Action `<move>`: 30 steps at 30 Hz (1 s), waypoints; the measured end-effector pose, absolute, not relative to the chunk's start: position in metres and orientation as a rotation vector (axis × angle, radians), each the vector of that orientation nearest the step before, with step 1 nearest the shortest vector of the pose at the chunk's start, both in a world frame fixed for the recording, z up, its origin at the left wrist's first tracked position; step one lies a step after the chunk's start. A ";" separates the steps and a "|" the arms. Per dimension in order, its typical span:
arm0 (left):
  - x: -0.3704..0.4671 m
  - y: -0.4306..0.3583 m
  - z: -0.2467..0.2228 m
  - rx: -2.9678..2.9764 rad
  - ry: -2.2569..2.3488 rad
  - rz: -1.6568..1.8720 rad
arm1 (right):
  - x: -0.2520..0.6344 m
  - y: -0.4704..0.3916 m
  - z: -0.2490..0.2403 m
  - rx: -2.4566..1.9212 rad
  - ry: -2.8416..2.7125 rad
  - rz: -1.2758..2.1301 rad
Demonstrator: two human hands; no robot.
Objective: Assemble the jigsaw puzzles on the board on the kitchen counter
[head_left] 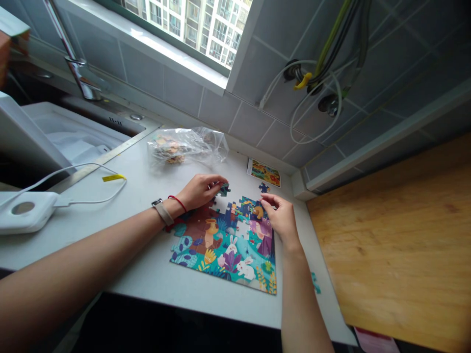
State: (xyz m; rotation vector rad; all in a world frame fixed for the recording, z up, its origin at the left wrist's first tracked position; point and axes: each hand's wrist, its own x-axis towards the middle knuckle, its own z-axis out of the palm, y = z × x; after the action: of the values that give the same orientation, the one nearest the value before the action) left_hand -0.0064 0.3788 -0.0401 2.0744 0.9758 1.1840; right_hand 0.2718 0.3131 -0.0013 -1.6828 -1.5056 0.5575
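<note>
A partly joined jigsaw puzzle (221,250) with rabbits and plants lies on the white counter. My left hand (202,190), with a watch (161,211) and a red band on the wrist, pinches a dark teal puzzle piece (224,189) above the puzzle's far left edge. At the far right corner my right hand (281,215) has thumb and forefinger close together over the puzzle; whether a piece is between them I cannot make out. Just beyond those fingertips lies a loose dark blue piece (264,188). A gap shows the counter inside the puzzle.
A clear plastic bag (187,146) of pieces lies at the back, with a picture card (264,172) near the wall. A teal piece (315,283) sits right of my forearm. Leftward are a white charger (27,211) with its cable and a sink (121,128). A wooden board (390,235) borders the right.
</note>
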 end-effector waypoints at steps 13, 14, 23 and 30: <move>-0.009 0.384 -0.038 2.045 1.050 1.270 | 0.285 0.305 0.000 -2.041 -1.956 0.587; -0.009 0.384 -0.038 2.041 1.050 1.271 | 0.284 0.306 -0.001 -2.072 -1.952 0.587; -0.009 0.383 -0.040 2.054 1.025 1.251 | 0.279 0.309 -0.005 -2.088 -1.899 0.608; -0.008 0.381 -0.038 2.061 1.023 1.205 | 0.274 0.308 -0.010 -1.966 -1.925 0.611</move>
State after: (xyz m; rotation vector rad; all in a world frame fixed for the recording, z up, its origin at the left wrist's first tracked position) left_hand -0.0081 0.3811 -0.0383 2.0612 1.0232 1.2046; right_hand 0.2737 0.3081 -0.0101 -1.9659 -1.9251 0.6107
